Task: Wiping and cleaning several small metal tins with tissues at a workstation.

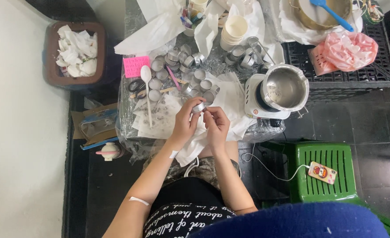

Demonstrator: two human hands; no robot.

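Both hands, left hand (185, 124) and right hand (217, 125), are closing their grip on one small metal cup (199, 107) over the worktop's (129, 128) near edge, while many empty cups (181, 61) are waiting beyond, suggesting early progress.

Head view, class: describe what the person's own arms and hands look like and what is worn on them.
Both arms are bare from the upper arm to the fingers: no sleeves reach them, and no gloves. The left hand has a small white strip at its wrist, and a second white strip crosses that forearm. The right hand shows no strips; rings or a watch cannot be made out.
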